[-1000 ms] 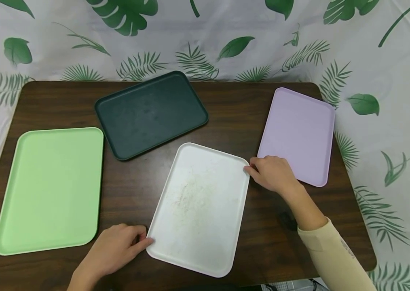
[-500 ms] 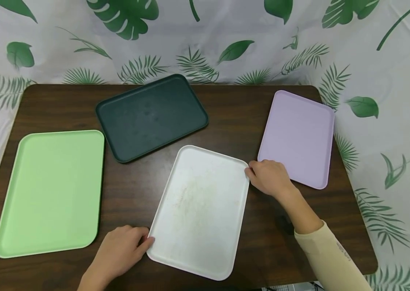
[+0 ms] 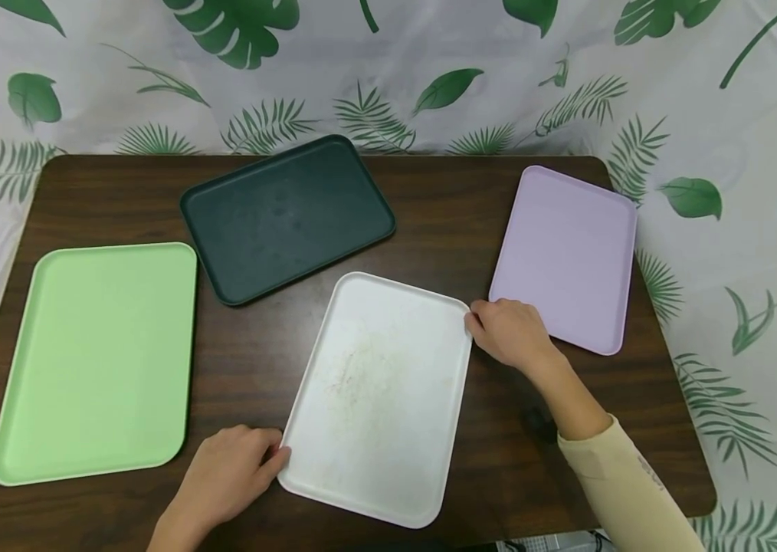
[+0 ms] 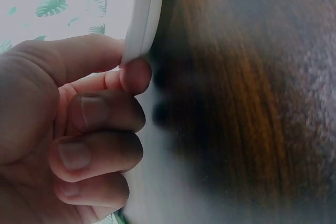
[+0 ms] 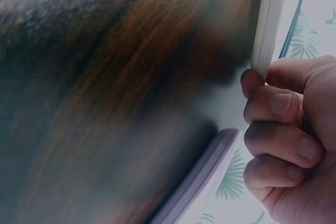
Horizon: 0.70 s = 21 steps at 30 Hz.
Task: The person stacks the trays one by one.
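A white rectangular tray (image 3: 388,399) with faint brownish marks lies at a slant near the front middle of the table. My left hand (image 3: 226,475) pinches its near left corner, thumb on top and index finger beneath the rim, as the left wrist view shows. At the far right corner my right hand (image 3: 513,333) pinches the rim the same way. In the right wrist view the other fingers (image 5: 283,142) of that hand are curled in below the white tray's edge (image 5: 268,24). A lilac tray (image 3: 568,253) lies just beyond the right hand.
The light green tray (image 3: 95,360) lies at the left of the dark wood table (image 3: 237,368). A dark green tray (image 3: 288,218) is angled at the back, its left corner close to the light green one. Behind hangs a leaf-print cloth (image 3: 388,69).
Both hands keep their grip on the white tray, which stays nearly in place. The left wrist has shifted slightly right and the right forearm slightly left.
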Tool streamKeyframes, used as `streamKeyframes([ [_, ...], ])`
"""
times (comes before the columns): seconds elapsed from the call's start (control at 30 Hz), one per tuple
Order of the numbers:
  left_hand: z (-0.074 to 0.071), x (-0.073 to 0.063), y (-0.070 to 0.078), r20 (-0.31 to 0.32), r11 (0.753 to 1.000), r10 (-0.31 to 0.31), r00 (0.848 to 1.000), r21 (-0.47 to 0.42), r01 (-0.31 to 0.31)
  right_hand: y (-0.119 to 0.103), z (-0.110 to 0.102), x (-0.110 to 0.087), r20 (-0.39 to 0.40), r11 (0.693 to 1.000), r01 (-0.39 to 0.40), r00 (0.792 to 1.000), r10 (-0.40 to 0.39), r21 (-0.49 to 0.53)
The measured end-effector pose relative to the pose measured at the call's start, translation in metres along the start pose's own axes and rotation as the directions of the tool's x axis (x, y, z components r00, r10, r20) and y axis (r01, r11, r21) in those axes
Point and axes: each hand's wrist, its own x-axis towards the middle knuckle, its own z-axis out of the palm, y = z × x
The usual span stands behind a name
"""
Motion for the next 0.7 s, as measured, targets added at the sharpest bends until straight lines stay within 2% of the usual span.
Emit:
streamKeyframes([
  [0.53, 0.004, -0.002, 0.000, 0.030, 0.999, -0.002, 1.000, -0.034, 0.003, -0.003, -0.006, 0.012, -0.027, 0.999, 0.042, 0.999, -0.042, 0.012],
  [0.7, 0.006, -0.004, 0.000, 0.030, 0.996, 0.000, 1.000, -0.085, 0.002, -0.005, -0.008, 0.017, -0.024, 0.998, 0.058, 0.998, -0.057, 0.011],
])
